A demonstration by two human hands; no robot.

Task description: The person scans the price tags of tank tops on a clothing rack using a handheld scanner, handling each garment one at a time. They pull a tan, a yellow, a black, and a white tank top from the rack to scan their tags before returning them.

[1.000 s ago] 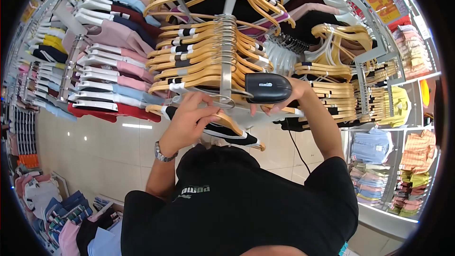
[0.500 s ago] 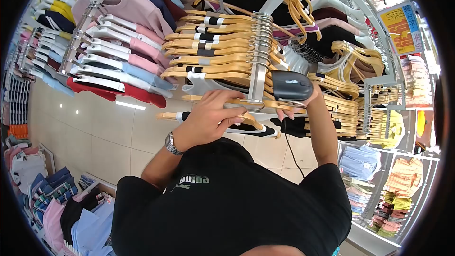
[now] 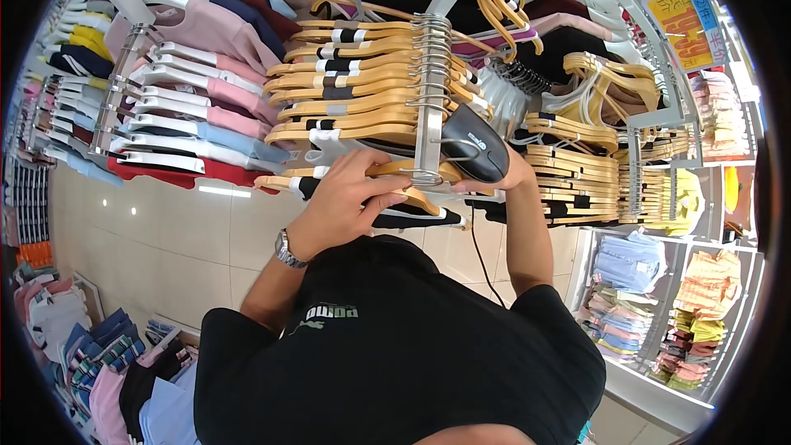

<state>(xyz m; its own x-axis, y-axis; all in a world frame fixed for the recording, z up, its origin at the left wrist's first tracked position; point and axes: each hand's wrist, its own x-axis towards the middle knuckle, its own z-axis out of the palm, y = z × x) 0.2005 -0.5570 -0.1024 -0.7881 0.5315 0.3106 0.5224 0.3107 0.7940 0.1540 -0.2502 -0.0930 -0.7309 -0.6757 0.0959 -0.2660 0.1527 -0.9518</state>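
My left hand [image 3: 344, 199] has its fingers closed around the top of a wooden hanger [image 3: 395, 169] at the front end of a metal rail [image 3: 428, 119]. In my right hand [image 3: 517, 173] is a black handheld scanner [image 3: 478, 147], tilted, close to the right side of the rail. A thin black cable [image 3: 479, 259] hangs below it. Behind my hands, a row of wooden hangers [image 3: 346, 86] with clothes hangs from the rail by metal hooks. A black and white garment [image 3: 420, 219] hangs beneath my left hand.
White hangers with pink, blue and red tops [image 3: 198, 128] hang to the left. More wooden hangers [image 3: 573, 185] hang to the right, near a price sign [image 3: 682, 26]. Folded clothes lie on shelves [image 3: 684, 259] at the right and in piles [image 3: 156, 395] at the lower left.
The scanner in my right hand has turned from nearly level to tilted and come closer to the rail. The racks and both hands sit slightly further left in view. My left hand keeps its hold.
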